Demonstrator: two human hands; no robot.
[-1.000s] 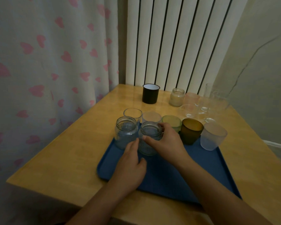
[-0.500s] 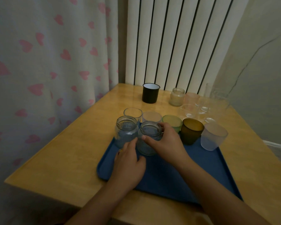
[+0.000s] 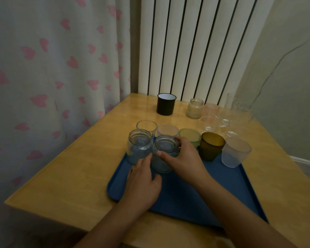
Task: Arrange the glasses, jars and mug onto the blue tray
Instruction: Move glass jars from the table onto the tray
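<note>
The right hand (image 3: pixel 183 158) is gripping a jar (image 3: pixel 166 154) on the tray (image 3: pixel 222 190), the left hand (image 3: pixel 143 183) is creeping open toward it, and the mug (image 3: pixel 166 106) is waiting on the surface (image 3: pixel 79 169).

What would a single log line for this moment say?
right hand: grips ribbed jar on blue tray | left hand: fingertips at jar | black mug: off tray, on table
</note>
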